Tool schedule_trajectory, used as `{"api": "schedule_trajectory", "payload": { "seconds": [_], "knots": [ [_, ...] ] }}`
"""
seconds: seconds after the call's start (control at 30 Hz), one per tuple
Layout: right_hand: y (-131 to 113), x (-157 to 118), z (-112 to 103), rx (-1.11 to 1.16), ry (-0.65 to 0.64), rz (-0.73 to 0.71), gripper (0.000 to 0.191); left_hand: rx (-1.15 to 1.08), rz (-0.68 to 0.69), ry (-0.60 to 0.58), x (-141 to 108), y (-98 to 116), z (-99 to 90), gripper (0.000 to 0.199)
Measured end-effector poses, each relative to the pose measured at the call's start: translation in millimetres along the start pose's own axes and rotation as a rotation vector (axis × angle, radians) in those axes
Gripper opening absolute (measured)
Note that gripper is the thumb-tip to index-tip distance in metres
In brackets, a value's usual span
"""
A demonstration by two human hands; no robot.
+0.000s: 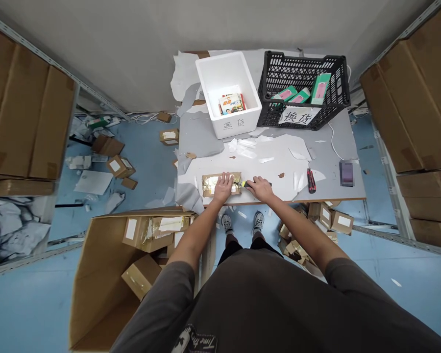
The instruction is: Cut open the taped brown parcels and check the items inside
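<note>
A small taped cardboard box [210, 185] lies flat near the front edge of the table. My left hand [224, 186] rests on top of it with the fingers spread, pressing on its right half. My right hand [260, 189] is closed around a yellow and black utility knife [247, 184], just right of the box. The knife's tip points left and meets the box's right end; how deep the blade sits cannot be made out.
A white foam box [226, 73] with small packets and a black crate [305, 110] with green-pink boxes stand at the back. A red-black screwdriver [311, 181] and phone [346, 174] lie right. A large carton [106, 274] of parcels stands at left.
</note>
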State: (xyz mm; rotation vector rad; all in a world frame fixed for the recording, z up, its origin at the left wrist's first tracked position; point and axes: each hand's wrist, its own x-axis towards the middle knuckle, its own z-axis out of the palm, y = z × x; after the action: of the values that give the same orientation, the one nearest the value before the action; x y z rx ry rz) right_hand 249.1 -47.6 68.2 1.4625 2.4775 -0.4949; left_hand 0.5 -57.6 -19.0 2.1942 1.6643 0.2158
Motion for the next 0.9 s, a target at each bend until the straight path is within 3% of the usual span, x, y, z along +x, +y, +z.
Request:
{"api": "schedule_trajectory", "payload": {
  "seconds": [0.27, 0.4, 0.53, 0.63, 0.73, 0.8, 0.9],
  "knots": [
    [12, 10, -10, 0.086, 0.005, 0.084, 0.044, -0.058, -0.031, -0.031, -5, 5, -8.3, 0.067],
    [15, 20, -16, 0.122, -0.012, 0.050, 0.039, -0.047, -0.063, -0.069, -4, 8, -14.7, 0.063],
    [20, 10, -5, 0.251, 0.025, 0.138, 0.032, -0.056, -0.100, -0.065, -2, 13, -17.3, 0.054],
    [13, -7, 16, 0.628, 0.065, 0.377, 0.029, -0.083, -0.088, -0.016, -2, 18, -22.3, 0.049],
    [-16, -19, 42, 1.258, 0.032, 0.670, 0.047, -0.096, -0.038, -0.024, -2, 13, -38.1, 0.048],
    [-42, -20, 58, 1.622, 0.033, 0.715, 0.060, -0.098, 0.001, -0.072, -2, 1, -55.0, 0.050],
    [-77, -10, 74, 1.798, 0.127, 0.736, 0.070, -0.046, 0.009, -0.156, -3, -26, -81.5, 0.067]
  ]
}}
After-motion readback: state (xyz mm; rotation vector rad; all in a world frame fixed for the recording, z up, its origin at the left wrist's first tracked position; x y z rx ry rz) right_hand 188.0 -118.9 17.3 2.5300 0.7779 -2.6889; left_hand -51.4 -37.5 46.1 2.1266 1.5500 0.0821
